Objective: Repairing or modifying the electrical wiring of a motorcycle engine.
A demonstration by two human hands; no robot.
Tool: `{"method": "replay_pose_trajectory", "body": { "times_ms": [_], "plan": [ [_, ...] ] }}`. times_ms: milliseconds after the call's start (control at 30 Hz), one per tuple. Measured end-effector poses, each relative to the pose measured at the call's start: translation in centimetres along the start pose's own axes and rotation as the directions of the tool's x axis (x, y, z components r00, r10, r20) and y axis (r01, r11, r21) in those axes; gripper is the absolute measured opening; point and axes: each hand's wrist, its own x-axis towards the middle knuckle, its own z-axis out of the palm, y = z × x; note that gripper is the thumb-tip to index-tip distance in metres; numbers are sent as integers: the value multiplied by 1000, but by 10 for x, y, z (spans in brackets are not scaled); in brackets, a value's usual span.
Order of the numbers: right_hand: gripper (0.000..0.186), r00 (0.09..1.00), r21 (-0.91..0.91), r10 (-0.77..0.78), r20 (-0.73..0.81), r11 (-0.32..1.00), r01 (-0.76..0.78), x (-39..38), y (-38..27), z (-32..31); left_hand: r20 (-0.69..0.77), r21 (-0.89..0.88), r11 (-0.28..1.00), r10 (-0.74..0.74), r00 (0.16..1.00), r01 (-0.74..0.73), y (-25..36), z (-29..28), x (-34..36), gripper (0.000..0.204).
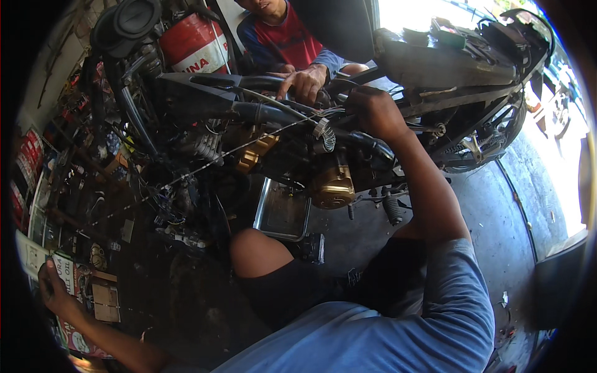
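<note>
A stripped motorcycle frame (pixel 273 113) stretches across the upper middle. My right hand (pixel 376 113) is closed over its centre, and a bundle of thin wires (pixel 329 112) runs to its fingertips. Below the wires hang a metal coil spring (pixel 325 140) and the engine with a gold-coloured round cover (pixel 333 188). Far to the left, my left hand (pixel 59 298) reaches out beside a pale panel (pixel 32 256) and a printed box (pixel 64 273). Its thumb shows against them, while the other fingers are hard to see. Across the frame, a co-worker's hand (pixel 305 81) rests near the same wires.
A metal tray (pixel 283 214) lies on the floor under the engine. Behind the frame stands a red and white drum (pixel 196 46). An open cardboard box (pixel 106 298) and cluttered shelves line the left. The motorcycle's rear wheel (pixel 497 140) is at the right.
</note>
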Motion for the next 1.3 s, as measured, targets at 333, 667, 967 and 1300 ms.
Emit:
{"method": "replay_pose_trajectory", "body": {
  "times_ms": [333,667,967,1300],
  "plan": [
    [11,997,145,34,-63,989,-25,-2,0,-12,-221,-113,993,-49,974,24,31,16,-2,32],
    [22,988,101,149,44,983,-153,1,4,-18,-241,19,1000,20,970,-16,57,9,-8,29],
    [18,998,10,-61,22,998,61,-8,18,-2,-177,52,997,72,982,-64,67,14,-11,22],
    [15,997,82,49,67,995,-55,-3,-6,-13,147,-256,928,-240,960,271,25,59,15,24]
  ]
}}
